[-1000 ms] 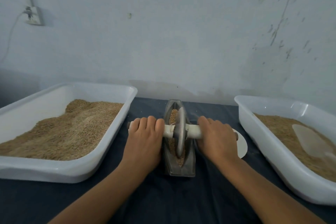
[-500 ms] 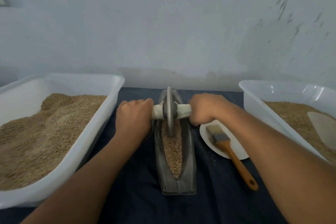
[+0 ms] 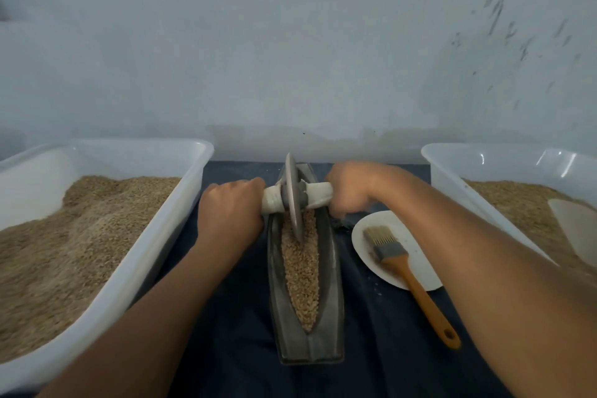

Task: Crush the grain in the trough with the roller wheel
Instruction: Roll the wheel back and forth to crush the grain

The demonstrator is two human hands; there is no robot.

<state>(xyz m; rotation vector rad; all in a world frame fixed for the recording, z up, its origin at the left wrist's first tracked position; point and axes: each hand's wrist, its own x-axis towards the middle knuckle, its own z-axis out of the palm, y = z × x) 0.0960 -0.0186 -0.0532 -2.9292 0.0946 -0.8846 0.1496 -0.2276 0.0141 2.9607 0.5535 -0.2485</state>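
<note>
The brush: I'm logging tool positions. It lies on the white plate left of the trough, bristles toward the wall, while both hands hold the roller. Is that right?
Not quite. In the head view the brush lies on the white plate right of the trough, not left. The rest holds: bristles toward the wall, left hand and right hand gripping the roller.

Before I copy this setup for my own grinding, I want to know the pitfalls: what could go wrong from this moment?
The roller wheel sits near the far tip of the trough and looks tilted; pushing further could run it off the end. The grain is heaped close to the rim, so a hard pull back may spill it on the dark cloth. The right hand works just above the plate and brush and could knock them.
</note>
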